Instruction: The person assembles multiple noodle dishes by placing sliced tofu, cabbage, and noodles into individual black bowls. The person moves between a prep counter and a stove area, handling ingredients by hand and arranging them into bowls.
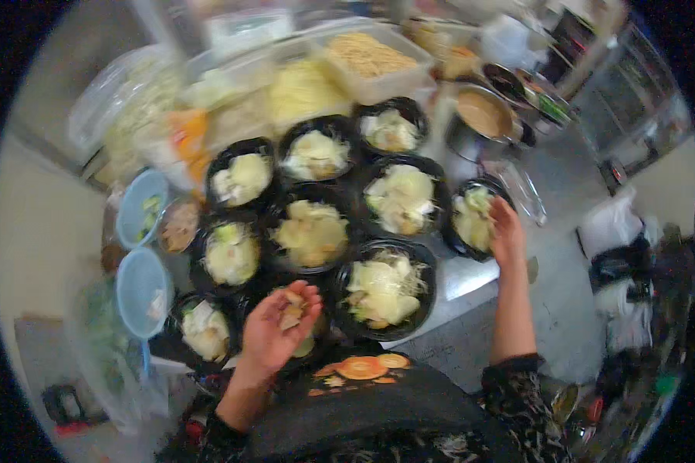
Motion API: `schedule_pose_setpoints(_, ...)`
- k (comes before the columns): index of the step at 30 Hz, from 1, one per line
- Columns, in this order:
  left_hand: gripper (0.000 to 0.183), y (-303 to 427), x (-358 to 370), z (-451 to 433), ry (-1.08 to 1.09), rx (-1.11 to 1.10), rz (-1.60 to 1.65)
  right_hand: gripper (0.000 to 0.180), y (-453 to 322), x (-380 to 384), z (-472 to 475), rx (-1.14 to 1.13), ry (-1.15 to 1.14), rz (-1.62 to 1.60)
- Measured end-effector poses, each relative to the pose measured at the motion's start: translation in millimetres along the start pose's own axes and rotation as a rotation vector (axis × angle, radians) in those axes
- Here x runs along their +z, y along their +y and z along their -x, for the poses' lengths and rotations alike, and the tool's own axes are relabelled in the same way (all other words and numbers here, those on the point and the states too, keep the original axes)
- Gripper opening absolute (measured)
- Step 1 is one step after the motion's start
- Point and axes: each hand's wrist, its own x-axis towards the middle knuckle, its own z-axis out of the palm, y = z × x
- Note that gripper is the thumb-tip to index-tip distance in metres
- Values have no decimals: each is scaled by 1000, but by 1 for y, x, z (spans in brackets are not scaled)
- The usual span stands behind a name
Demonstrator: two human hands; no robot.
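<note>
My left hand [281,327], palm up and cupped, holds several small brown food pieces [291,312] above a bowl that it partly hides. At the right, my right hand [507,231] is at the side of a black bowl [454,240] of pale chopped food [474,217]; blur hides whether its fingers grip anything. Several more black bowls stand close together before me. Nearest the middle front is a large bowl [347,324] heaped with pale shredded vegetables [385,286]. Behind it stands another filled bowl [402,197].
Two light-blue plastic baskets [121,211] [121,289] and a tub of brown food [179,226] stand left. Along the back are a clear bin of noodle-like strips [370,55], yellow shreds [304,87] and a bulging plastic bag [130,87]. A metal pot [462,139] holds brown liquid.
</note>
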Motion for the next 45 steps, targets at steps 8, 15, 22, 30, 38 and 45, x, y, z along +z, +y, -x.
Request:
schedule_pose_setpoints(8, 23, 21, -58, 29, -35, 32, 193, 18, 12, 98, 37, -167, -261, 362)
schedule_pose_setpoints(15, 23, 47, -97, 70, 124, 271, 287, 22, 94, 312, 101, -67, -995, 798)
schedule_pose_setpoints(22, 24, 64, -153, 140, 258, 344, 343, 44, 237, 480, 141, -670, -1420, 1408)
schedule_pose_setpoints(30, 20, 73, -202, 176, 232, 366, 519, 75, 303, 536, 147, -664, -1205, 2190)
schedule_pose_setpoints(38, 20, 95, -226, 174, 216, 347, 522, 68, 306, 539, 164, -691, -1211, 2096)
schedule_pose_setpoints(45, 19, 103, -218, 163, 196, 365, 569, 63, 327, 536, 132, -762, -1247, 1963)
